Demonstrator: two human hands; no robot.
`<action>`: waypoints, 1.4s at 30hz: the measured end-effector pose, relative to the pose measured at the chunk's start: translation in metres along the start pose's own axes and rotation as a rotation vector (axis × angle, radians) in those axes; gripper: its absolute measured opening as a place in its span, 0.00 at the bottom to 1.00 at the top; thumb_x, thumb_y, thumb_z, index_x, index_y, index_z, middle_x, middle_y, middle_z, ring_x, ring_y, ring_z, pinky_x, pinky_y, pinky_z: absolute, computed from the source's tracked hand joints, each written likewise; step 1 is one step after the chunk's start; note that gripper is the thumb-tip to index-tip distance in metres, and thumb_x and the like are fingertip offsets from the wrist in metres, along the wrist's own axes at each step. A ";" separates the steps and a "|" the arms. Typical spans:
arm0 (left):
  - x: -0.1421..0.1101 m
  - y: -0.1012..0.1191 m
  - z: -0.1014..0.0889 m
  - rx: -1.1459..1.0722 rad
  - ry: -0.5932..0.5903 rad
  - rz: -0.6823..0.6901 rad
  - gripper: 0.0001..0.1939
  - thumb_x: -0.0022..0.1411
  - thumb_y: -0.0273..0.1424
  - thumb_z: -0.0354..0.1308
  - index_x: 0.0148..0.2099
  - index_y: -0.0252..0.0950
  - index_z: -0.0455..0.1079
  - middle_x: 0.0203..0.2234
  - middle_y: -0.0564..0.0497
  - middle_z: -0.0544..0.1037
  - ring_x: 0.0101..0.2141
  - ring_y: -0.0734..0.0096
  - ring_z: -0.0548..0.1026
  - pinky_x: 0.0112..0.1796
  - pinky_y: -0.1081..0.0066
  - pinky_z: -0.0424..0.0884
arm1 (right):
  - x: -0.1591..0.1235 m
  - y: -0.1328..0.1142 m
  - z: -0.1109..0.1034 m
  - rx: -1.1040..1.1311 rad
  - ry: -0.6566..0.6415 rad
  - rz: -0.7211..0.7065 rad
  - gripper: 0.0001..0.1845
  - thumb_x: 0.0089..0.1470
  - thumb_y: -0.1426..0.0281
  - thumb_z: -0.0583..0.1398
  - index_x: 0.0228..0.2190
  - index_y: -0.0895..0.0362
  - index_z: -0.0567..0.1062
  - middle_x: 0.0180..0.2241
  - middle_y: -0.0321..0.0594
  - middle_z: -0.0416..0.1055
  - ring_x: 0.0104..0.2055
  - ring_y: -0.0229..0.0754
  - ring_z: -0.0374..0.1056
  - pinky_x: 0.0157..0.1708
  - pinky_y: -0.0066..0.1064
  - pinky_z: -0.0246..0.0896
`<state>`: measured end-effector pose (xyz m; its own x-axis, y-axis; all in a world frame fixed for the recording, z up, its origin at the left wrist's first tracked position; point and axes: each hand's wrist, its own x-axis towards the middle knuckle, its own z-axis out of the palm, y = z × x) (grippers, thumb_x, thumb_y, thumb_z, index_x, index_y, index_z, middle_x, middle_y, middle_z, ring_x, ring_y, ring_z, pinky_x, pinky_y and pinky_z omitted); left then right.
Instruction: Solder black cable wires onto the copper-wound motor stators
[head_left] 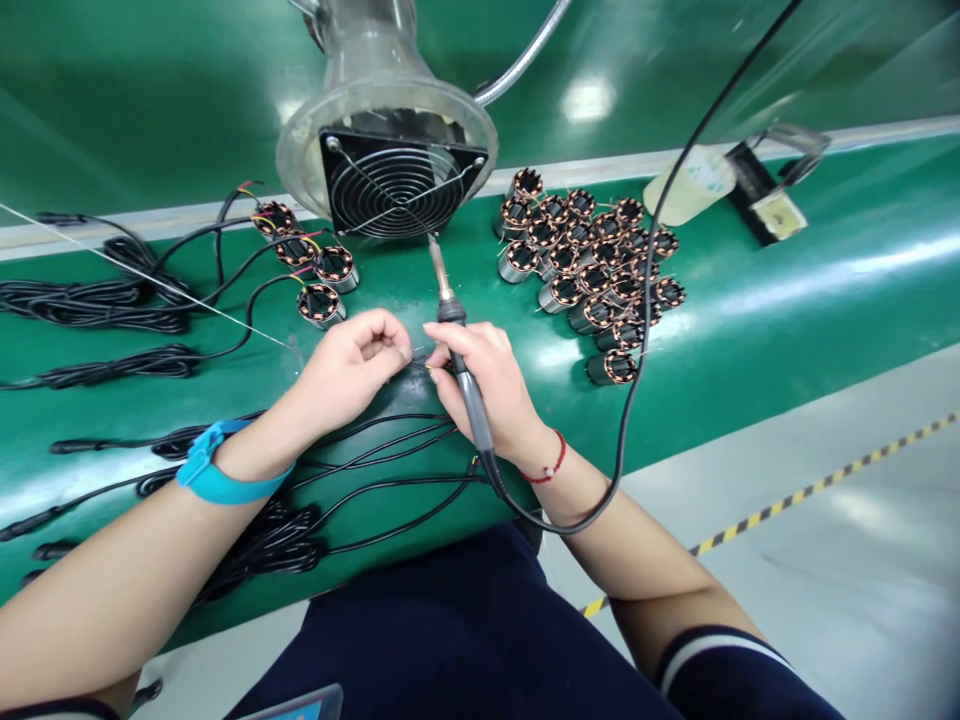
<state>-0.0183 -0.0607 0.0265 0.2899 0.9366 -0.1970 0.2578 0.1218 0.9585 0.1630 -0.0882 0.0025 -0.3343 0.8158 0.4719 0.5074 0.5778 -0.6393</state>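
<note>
My right hand is closed round the dark handle of a soldering iron. Its metal tip points away from me, toward the fan. Thumb and finger of my left hand are pinched on the end of a black cable, just left of the iron. Thin wire ends, one of them yellow, show between the two hands, and fingers of my right hand touch them. Beyond my left hand stand several motor stators with copper windings, coloured wires and black cables attached.
A fume extractor fan hangs at the back. More stators stand grouped at right, near a pale bottle and a black holder. Bundled black cables lie at left and in front. The iron's cord arches across the right side.
</note>
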 end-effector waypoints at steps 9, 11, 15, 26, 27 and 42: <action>-0.006 0.003 -0.001 0.294 -0.128 0.282 0.06 0.63 0.31 0.55 0.35 0.35 0.72 0.34 0.50 0.76 0.37 0.70 0.73 0.41 0.70 0.67 | -0.002 0.001 0.001 0.160 0.035 0.098 0.23 0.60 0.71 0.57 0.55 0.49 0.61 0.34 0.33 0.74 0.42 0.42 0.68 0.48 0.40 0.61; -0.007 0.003 -0.001 0.371 -0.123 0.329 0.06 0.63 0.29 0.54 0.34 0.35 0.72 0.34 0.50 0.76 0.37 0.70 0.73 0.41 0.70 0.67 | -0.002 0.001 0.001 0.151 0.045 0.100 0.22 0.59 0.72 0.57 0.54 0.49 0.61 0.34 0.32 0.73 0.42 0.42 0.68 0.49 0.40 0.61; -0.006 0.000 -0.002 0.418 -0.013 0.331 0.06 0.61 0.28 0.55 0.32 0.36 0.70 0.31 0.52 0.74 0.33 0.71 0.72 0.36 0.70 0.66 | -0.002 0.002 -0.002 0.090 0.105 0.091 0.23 0.58 0.72 0.57 0.55 0.51 0.62 0.36 0.34 0.75 0.42 0.43 0.67 0.48 0.40 0.61; -0.003 0.000 -0.002 0.367 0.105 0.272 0.05 0.58 0.29 0.56 0.29 0.36 0.71 0.29 0.52 0.73 0.33 0.71 0.71 0.35 0.70 0.66 | -0.002 0.004 -0.005 -0.039 0.061 -0.005 0.23 0.55 0.78 0.54 0.52 0.52 0.65 0.40 0.34 0.77 0.48 0.43 0.68 0.54 0.40 0.57; -0.002 0.002 -0.002 0.394 0.090 0.266 0.06 0.58 0.29 0.56 0.29 0.36 0.71 0.29 0.52 0.73 0.33 0.71 0.71 0.35 0.70 0.65 | -0.002 0.006 -0.009 -0.033 0.104 0.042 0.24 0.55 0.77 0.53 0.53 0.52 0.64 0.40 0.35 0.77 0.49 0.43 0.68 0.54 0.40 0.57; 0.001 0.006 0.026 0.520 0.021 0.227 0.06 0.58 0.26 0.55 0.30 0.36 0.72 0.29 0.53 0.70 0.33 0.72 0.69 0.34 0.71 0.64 | -0.009 0.016 -0.007 0.013 -0.188 0.197 0.31 0.54 0.76 0.56 0.59 0.56 0.56 0.56 0.48 0.68 0.56 0.49 0.66 0.54 0.47 0.63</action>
<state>0.0074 -0.0670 0.0269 0.3740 0.9274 0.0110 0.6126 -0.2560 0.7478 0.1800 -0.0868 -0.0074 -0.3724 0.9024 0.2170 0.5677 0.4064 -0.7159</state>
